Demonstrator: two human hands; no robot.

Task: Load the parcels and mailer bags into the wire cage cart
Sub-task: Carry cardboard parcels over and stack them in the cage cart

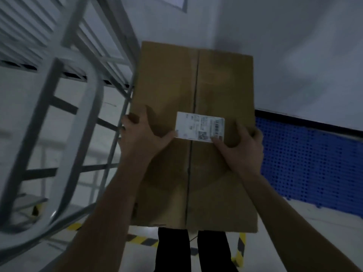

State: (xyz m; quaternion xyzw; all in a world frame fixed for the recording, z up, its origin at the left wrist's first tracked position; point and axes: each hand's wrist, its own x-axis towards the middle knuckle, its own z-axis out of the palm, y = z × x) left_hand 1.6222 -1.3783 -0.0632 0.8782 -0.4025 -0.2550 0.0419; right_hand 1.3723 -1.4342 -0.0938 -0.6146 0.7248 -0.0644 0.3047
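Left hand (pixel 141 132) and right hand (pixel 241 146): each grips a side edge of one brown cardboard parcel (pixel 167 79), thumbs on top, fingers curled round the edges, white shipping label (pixel 198 126) between them. Parcel held flat mid-scene, just right of the grey wire cage cart (pixel 98 95). Blue perforated pallet (pixel 314 163) at right; yellow-black floor tape (pixel 141 238) near.

Cardboard parcel (pixel 196 91) in both hands' grip
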